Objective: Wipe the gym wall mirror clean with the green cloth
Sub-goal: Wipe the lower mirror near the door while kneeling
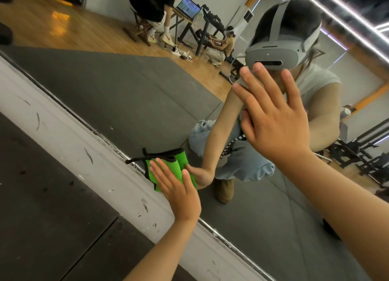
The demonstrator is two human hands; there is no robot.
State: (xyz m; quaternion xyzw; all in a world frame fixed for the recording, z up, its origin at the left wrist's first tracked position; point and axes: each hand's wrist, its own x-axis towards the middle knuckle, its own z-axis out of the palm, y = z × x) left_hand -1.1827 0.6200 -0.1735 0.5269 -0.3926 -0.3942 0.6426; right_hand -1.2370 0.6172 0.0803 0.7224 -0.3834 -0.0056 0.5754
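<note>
The green cloth [175, 165] lies low on the mirror [126, 104], by its bottom edge, pressed flat under the left hand [181, 193], fingers straight. The right hand [275, 122] braces higher up, fingers spread. Soft and light, the cloth will likely bunch; press mid-cloth.

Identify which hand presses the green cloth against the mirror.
The left hand, low at the bottom edge of the mirror, fingers flat on the green cloth; the right hand touches the mirror bare, higher up.
</note>
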